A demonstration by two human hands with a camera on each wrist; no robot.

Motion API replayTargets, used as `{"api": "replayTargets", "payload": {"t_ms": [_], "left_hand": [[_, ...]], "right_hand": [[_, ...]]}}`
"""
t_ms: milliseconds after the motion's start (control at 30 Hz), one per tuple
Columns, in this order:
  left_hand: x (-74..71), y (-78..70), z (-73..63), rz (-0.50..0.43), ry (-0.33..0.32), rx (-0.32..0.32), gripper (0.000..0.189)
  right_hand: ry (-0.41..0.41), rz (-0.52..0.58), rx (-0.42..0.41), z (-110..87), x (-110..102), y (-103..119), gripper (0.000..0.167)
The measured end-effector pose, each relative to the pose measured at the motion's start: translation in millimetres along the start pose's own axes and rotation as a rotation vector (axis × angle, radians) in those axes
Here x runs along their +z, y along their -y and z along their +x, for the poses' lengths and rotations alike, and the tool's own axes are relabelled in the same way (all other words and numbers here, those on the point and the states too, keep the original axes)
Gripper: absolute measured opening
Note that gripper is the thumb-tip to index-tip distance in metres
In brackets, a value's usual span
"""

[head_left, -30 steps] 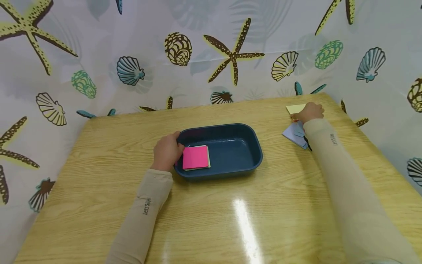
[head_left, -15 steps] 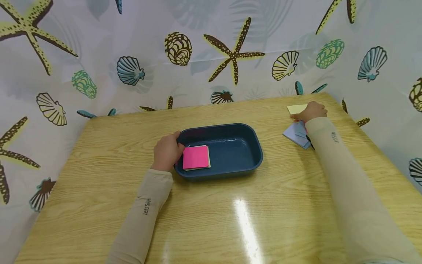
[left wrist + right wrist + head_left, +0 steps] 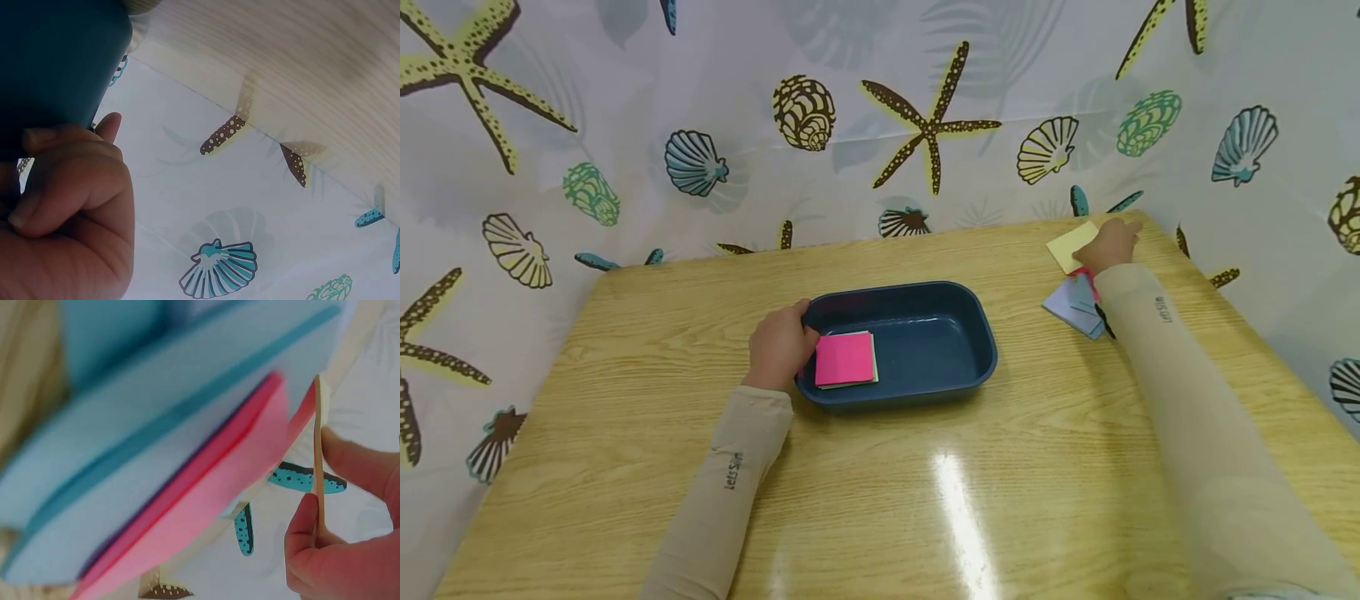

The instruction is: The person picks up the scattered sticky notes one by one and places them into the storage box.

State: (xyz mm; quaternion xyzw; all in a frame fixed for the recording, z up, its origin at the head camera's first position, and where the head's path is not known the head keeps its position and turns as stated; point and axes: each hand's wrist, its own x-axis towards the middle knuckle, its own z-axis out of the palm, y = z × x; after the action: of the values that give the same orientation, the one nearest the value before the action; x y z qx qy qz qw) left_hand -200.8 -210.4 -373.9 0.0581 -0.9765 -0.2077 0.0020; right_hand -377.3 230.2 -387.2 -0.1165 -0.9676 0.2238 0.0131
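Note:
My left hand (image 3: pixel 778 346) grips the left end of a dark blue plastic bin (image 3: pixel 932 354), thumb over the rim. In the left wrist view its fingers curl at the bin's corner. Inside the bin, at the left, lies a pink sticky note pad (image 3: pixel 845 358) on a pale green one. At the table's far right, my right hand (image 3: pixel 1108 246) pinches a yellow sticky note pad (image 3: pixel 1070 247); the right wrist view shows it edge-on between thumb and fingers. Just nearer are light blue pads (image 3: pixel 1070 307) and a pink-red pad (image 3: pixel 237 469), partly hidden by the sleeve.
The wooden table (image 3: pixel 865 500) runs back to a curtain (image 3: pixel 730 75) printed with shells and starfish, which also stands along the right and left sides. A dark strip (image 3: pixel 1105 323) shows beside the blue pads at the right sleeve.
The yellow pad has turned and shifted slightly, its far corner now higher in view, as my right hand moved a little away from me. My left hand and the bin have stayed put.

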Motion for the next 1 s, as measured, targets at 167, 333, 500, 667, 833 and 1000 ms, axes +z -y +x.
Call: {"api": "replayTargets", "payload": {"t_ms": [167,333,500,667,833,1000], "left_hand": [[0.2,-0.2,0.7,-0.001,0.011,-0.007,0.054],[0.0,-0.6,0.9,0.001,0.01,-0.011,0.053],[0.1,-0.4,1.1,0.008,0.008,-0.015,0.054],[0.1,1.3,0.3,0.007,0.003,-0.007,0.053],[0.6,0.3,0.4,0.007,-0.006,0.007,0.053],[1.0,1.5,0.0,0.01,-0.02,0.013,0.053]], "right_hand": [[-0.024,0.045,-0.013,-0.7,-3,5,0.055],[-0.007,0.293,0.121,-7.6,-8,21,0.048],[0.073,0.503,0.147,-17.9,-17,41,0.051],[0.134,0.714,0.031,-32.3,-23,66,0.048],[0.221,0.829,-0.083,-51.1,-32,94,0.049],[0.408,0.779,-0.236,-70.8,-37,119,0.058]]}}
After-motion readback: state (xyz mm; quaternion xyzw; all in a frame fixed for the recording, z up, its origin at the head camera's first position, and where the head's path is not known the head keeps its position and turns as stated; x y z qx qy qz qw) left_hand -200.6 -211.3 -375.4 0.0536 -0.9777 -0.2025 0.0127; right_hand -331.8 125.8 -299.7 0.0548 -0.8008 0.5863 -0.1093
